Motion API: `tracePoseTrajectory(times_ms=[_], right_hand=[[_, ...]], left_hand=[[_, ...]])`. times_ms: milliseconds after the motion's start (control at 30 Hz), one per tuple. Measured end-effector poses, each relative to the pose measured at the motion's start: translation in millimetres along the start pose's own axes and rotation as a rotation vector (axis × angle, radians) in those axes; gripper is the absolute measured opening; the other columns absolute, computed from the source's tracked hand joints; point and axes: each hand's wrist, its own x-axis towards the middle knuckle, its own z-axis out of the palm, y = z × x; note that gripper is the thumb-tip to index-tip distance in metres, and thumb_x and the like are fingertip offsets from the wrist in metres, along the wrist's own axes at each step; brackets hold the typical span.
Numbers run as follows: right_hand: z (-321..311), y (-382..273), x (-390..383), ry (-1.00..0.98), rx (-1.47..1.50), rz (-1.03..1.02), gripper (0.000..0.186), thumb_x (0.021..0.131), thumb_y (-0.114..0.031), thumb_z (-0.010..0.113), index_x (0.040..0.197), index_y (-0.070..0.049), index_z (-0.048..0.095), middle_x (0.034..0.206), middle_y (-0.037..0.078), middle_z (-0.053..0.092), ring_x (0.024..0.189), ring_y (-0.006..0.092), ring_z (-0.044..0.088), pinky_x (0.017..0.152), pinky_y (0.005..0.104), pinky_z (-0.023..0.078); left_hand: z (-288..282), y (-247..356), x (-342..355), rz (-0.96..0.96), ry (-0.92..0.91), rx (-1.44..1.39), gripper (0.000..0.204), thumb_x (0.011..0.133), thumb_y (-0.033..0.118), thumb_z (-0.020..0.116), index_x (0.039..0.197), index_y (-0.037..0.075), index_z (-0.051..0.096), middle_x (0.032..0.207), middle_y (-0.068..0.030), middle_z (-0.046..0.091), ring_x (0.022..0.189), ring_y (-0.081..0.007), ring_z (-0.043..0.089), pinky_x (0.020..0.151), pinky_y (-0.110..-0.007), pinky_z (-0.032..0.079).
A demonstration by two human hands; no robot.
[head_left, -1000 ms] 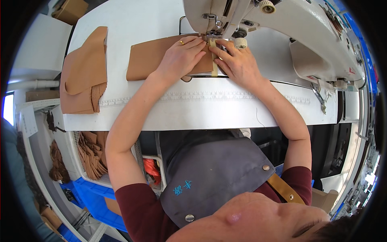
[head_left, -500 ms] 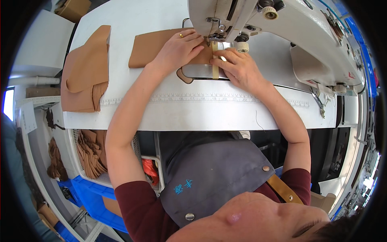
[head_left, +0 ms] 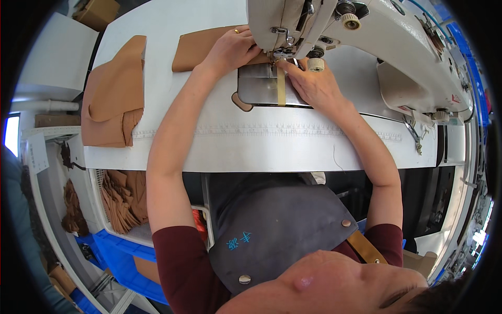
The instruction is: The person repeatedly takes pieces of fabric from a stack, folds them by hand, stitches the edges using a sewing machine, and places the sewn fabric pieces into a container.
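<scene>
A folded brown leather-like piece (head_left: 194,51) lies on the white sewing table, its right end under the presser foot of the white sewing machine (head_left: 392,39). My left hand (head_left: 229,52) rests on the piece with fingers laid along it, just left of the needle area; some fingertips are hidden behind the machine head. On the other side of the needle, my right hand (head_left: 315,86) has its fingers bent and drawn together by the presser foot; what they pinch is hidden. A yellow strip (head_left: 281,90) runs down the metal plate (head_left: 256,88) between my hands.
More brown pieces (head_left: 112,99) are stacked at the table's left. A printed ruler (head_left: 251,130) crosses the front. Small metal thread snips (head_left: 414,137) lie at the right. Below the table's left edge, a white basket (head_left: 99,201) holds brown pieces above a blue bin (head_left: 125,261).
The brown piece has moved away from me and slightly right, uncovering more of the metal plate. Both hands have travelled away from me too, the right closer in by the presser foot.
</scene>
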Motion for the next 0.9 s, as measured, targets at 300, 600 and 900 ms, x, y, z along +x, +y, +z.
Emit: tracePoseTrajectory(times_ms=[300, 600, 900], right_hand=[[-2.7, -1.0, -1.8, -0.016, 0.06, 0.032, 0.035, 0.083, -0.007, 0.062, 0.117, -0.011, 0.063, 0.094, 0.011, 0.061, 0.09, 0.0303, 0.056, 0.077, 0.0415, 0.046], [3.2, 4.5, -9.5, 0.076, 0.061, 0.072, 0.024, 0.088, -0.009, 0.061, 0.112, -0.009, 0.064, 0.102, 0.012, 0.064, 0.086, 0.0328, 0.056, 0.083, 0.0426, 0.045], [11.2, 14.0, -12.3, 0.081, 0.086, 0.097, 0.022, 0.088, -0.01, 0.062, 0.11, -0.008, 0.065, 0.11, 0.013, 0.066, 0.098, 0.0348, 0.059, 0.087, 0.044, 0.046]], left_hand=[[-0.4, -0.8, -0.5, -0.038, -0.013, -0.009, 0.01, 0.087, 0.016, 0.063, 0.094, 0.01, 0.068, 0.103, -0.0021, 0.066, 0.106, -0.0234, 0.061, 0.089, -0.036, 0.051], [0.0, -0.6, -2.7, -0.124, -0.018, -0.034, 0.014, 0.089, 0.017, 0.063, 0.099, 0.011, 0.07, 0.108, -0.0033, 0.067, 0.107, -0.024, 0.061, 0.095, -0.037, 0.048], [-49.1, 20.7, -62.5, -0.252, -0.048, 0.337, 0.026, 0.096, 0.02, 0.055, 0.116, 0.006, 0.064, 0.119, -0.0113, 0.065, 0.108, -0.0282, 0.063, 0.085, -0.037, 0.054]])
